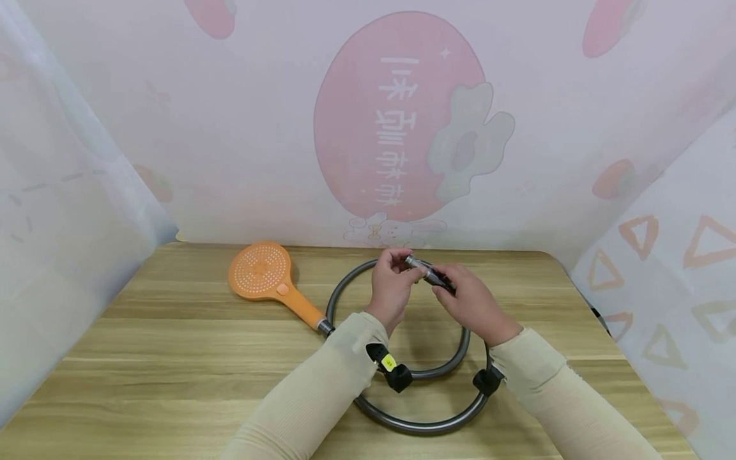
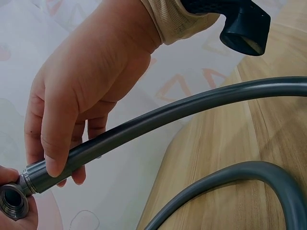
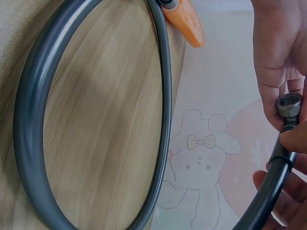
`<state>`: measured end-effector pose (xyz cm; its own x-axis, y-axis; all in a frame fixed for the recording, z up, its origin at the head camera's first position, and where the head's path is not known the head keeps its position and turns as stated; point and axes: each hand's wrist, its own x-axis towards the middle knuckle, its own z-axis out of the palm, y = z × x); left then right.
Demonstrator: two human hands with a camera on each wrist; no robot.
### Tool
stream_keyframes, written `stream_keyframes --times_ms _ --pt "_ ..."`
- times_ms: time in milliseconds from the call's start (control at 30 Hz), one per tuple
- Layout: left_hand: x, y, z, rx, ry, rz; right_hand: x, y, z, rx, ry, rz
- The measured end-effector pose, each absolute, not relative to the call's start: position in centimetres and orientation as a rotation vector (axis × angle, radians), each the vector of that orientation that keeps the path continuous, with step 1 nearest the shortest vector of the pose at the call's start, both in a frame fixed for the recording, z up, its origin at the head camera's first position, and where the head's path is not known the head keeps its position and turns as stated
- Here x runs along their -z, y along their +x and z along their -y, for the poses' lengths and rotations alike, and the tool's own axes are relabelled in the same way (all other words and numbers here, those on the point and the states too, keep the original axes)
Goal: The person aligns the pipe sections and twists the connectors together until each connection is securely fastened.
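Observation:
A dark grey shower hose (image 1: 414,427) lies in loops on the table, with one end raised between both hands. My left hand (image 1: 391,287) has its thumb and fingers at the threaded metal nut (image 2: 13,201) on that end, pinching it. In the right wrist view the nut's open mouth shows its inner threads. Just behind the nut, my right hand (image 1: 474,303) grips the hose's end sleeve (image 2: 45,176), fingers curled round it. At the back left, an orange shower head (image 1: 260,271) lies with its perforated face up, its handle meeting the hose's other end.
Under the hands is a wood-grain table (image 1: 172,370). Behind it hangs a pale printed curtain (image 1: 276,128), with more cloth at both sides. A dark strap-on camera (image 1: 398,378) sits at the left wrist, and another camera (image 1: 487,382) at the right wrist.

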<state>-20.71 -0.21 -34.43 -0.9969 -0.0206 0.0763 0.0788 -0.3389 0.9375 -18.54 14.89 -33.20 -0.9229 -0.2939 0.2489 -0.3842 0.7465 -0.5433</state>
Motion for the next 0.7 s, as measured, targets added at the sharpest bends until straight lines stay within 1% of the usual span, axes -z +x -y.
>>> stream_keyframes --times_ms 400,700 --pt "34.45 -20.74 0.11 2.523 -0.083 1.765 33.3 -18.43 -14.75 -0.976 0.488 2.745" --pt "34.48 -20.85 0.02 2.533 -0.092 1.754 33.31 -18.28 -14.61 -0.936 0.477 2.731"
